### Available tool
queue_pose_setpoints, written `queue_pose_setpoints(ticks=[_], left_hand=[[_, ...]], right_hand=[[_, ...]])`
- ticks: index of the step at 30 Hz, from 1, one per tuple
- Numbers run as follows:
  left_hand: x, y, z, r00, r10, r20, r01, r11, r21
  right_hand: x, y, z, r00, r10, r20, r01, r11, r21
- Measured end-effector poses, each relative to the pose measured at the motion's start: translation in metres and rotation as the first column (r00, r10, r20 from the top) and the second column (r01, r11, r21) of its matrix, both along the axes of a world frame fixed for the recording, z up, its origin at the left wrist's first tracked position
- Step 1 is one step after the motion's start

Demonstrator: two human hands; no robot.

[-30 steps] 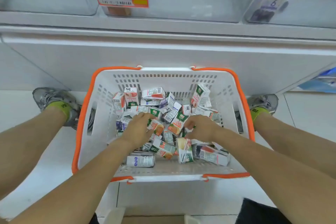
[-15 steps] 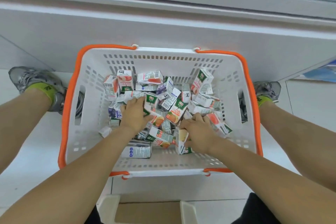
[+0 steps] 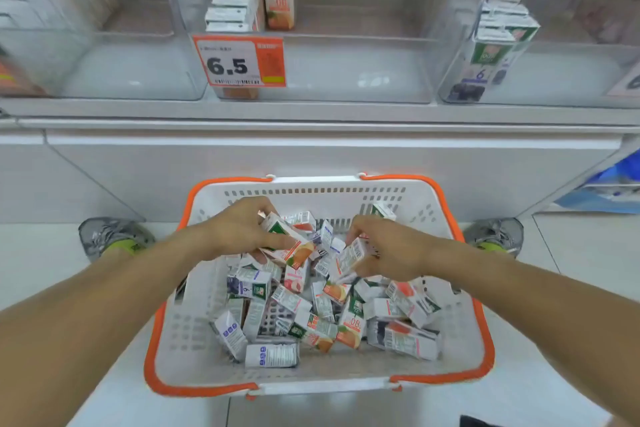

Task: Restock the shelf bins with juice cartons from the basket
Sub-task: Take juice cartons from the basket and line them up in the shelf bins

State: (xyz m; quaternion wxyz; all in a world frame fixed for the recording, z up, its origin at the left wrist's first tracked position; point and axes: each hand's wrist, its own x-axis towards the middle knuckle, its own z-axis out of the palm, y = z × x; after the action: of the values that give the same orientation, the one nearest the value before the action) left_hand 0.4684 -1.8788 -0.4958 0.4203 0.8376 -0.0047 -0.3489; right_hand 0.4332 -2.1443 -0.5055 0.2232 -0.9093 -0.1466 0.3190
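— Since both hands lay buried in the pile, what changed?
— Left hand (image 3: 239, 230) grips an orange-printed juice carton (image 3: 289, 243), right hand (image 3: 384, 253) a white carton (image 3: 353, 255), above the orange-rimmed white plastic basket (image 3: 346, 189).
— Around?
— Pale floor tiles (image 3: 571, 253), clear shelf bins (image 3: 346, 73).

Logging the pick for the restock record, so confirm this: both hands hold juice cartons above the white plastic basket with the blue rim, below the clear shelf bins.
One detail is wrong: the head view shows the white plastic basket's rim is orange, not blue. The rest stands: the left hand and right hand each hold juice cartons above it, below the clear shelf bins.
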Motion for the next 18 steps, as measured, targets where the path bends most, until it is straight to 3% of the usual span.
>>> queue_pose_setpoints(ticks=[2, 4, 8, 10, 12, 15, 18], left_hand=[[0.004, 0.004, 0.046, 1.000, 0.010, -0.010, -0.011, 0.999, -0.042], [0.005, 0.010, 0.085, 0.999, 0.043, -0.009, -0.044, 0.992, -0.116], [0.008, 0.020, 0.122, 0.984, 0.173, -0.040, -0.177, 0.944, -0.279], [0.011, 0.018, 0.121, 0.956, 0.274, -0.103, -0.293, 0.879, -0.375], [0.016, 0.013, 0.116, 0.918, 0.361, -0.166, -0.396, 0.807, -0.439], [0.020, 0.003, 0.113, 0.882, 0.410, -0.230, -0.469, 0.727, -0.502], [0.020, 0.000, 0.112, 0.879, 0.368, -0.303, -0.476, 0.667, -0.573]], right_hand=[[0.019, -0.002, 0.043, 0.991, -0.133, 0.012, 0.130, 0.983, 0.129], [0.032, 0.000, 0.084, 0.951, -0.306, -0.047, 0.303, 0.887, 0.349], [0.041, 0.011, 0.131, 0.870, -0.410, -0.274, 0.468, 0.511, 0.721], [0.041, 0.020, 0.134, 0.827, -0.420, -0.374, 0.520, 0.320, 0.792], [0.042, 0.031, 0.131, 0.787, -0.449, -0.423, 0.551, 0.202, 0.810], [0.046, 0.047, 0.125, 0.778, -0.500, -0.381, 0.504, 0.135, 0.853], [0.048, 0.056, 0.121, 0.814, -0.549, -0.193, 0.365, 0.223, 0.904]])
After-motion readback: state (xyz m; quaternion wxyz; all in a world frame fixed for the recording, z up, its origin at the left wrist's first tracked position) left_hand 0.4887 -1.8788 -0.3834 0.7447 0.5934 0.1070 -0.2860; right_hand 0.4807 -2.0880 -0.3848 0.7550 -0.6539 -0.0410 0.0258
